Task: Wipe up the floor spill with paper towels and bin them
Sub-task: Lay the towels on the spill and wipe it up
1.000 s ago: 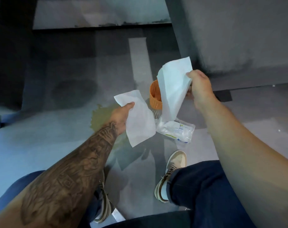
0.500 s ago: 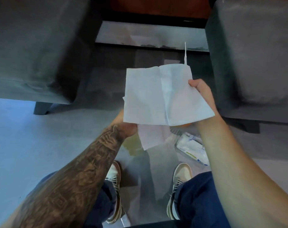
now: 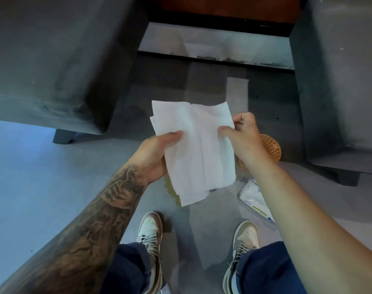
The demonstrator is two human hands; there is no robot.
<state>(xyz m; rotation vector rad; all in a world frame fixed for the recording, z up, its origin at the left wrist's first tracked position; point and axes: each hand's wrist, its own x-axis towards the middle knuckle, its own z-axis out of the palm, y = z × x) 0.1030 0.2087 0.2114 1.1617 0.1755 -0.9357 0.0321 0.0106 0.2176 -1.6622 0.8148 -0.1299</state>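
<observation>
Both hands hold white paper towels (image 3: 193,149), stacked together in front of me above the floor. My left hand (image 3: 153,153) grips their left side with the thumb on top. My right hand (image 3: 242,136) pinches their right edge. Under the towels a yellowish spill (image 3: 172,190) lies on the grey floor, mostly hidden by them. An orange mesh bin (image 3: 271,146) stands on the floor behind my right wrist, partly covered by it. A clear pack of paper towels (image 3: 255,198) lies on the floor by my right forearm.
A grey armchair (image 3: 53,60) stands at the left and another grey armchair (image 3: 340,81) at the right, with floor between them. My two shoes (image 3: 150,232) stand just short of the spill. A dark skirting and wall base run across the back.
The two towels, held apart a second ago, have been brought together into one stack held by both hands. The view has tilted so the chairs come in.
</observation>
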